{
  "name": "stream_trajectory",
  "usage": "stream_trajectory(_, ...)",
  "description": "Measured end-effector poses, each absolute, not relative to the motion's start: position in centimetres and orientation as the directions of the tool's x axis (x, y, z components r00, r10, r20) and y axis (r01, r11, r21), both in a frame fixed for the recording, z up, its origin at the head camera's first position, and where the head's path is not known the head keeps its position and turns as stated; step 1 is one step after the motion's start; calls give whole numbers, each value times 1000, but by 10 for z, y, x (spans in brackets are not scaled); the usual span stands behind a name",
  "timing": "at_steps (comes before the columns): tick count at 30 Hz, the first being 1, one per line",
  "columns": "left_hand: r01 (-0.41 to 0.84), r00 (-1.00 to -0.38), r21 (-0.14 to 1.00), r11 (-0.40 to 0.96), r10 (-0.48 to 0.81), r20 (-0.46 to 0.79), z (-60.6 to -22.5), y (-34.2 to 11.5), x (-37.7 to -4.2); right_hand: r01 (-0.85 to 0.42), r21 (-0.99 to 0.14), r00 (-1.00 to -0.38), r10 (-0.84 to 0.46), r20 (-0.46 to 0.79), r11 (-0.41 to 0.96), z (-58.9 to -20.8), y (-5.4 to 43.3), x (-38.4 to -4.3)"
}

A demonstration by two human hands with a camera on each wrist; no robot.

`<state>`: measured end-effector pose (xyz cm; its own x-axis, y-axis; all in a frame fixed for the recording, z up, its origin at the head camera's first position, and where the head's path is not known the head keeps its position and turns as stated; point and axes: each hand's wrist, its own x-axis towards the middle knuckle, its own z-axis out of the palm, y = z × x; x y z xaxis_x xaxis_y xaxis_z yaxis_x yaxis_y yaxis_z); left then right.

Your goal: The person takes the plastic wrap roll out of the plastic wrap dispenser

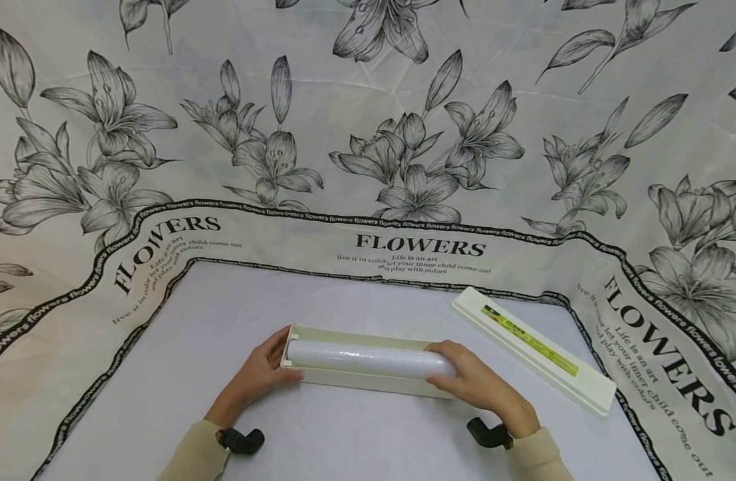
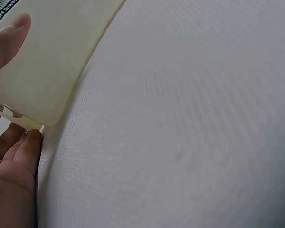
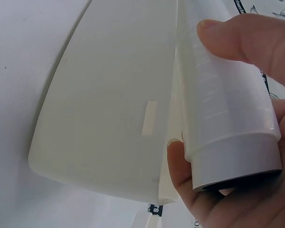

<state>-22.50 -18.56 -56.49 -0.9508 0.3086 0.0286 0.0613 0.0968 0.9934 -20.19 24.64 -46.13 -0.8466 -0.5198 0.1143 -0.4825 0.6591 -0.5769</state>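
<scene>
Gripping the film roll [image 1: 368, 359] by its right end with my right hand [image 1: 466, 375], its left end inside the pale box [image 1: 368, 384], I hold that box in my left hand [image 1: 264, 367], the labelled lid [image 1: 587, 384] lying rightward on white cloth [image 1: 355, 441].

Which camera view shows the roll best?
The head view: it shows the roll along most of its length, though the right hand partly hides one end. The right wrist view shows only part of it, at that end, closer. The left wrist view shows the box, but no visible roll.
</scene>
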Motion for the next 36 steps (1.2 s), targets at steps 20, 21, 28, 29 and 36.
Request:
stream_trajectory(20, 47, -954, 993, 112, 301, 11, -562, -186, -223, -451, -580, -865, -493, 96, 678, -457, 254, -203)
stream_trajectory(21, 49, -953, 992, 114, 304, 12, -562, -186, -223, -455, -578, -864, -493, 102, 678, -457, 254, -204)
stream_trajectory(28, 62, -952, 991, 118, 306, 23, -563, -185, -225, -476, -583, -856, -498, 137, 658, -453, 257, -205)
stream_trajectory(29, 65, -952, 991, 118, 305, 26, -564, -185, -225, -477, -585, -856, -498, 139, 656, -452, 257, -206)
stream_trajectory(36, 63, -951, 992, 110, 307, 26, -564, -184, -226, -469, -592, -859, -496, 132, 655, -446, 257, -206)
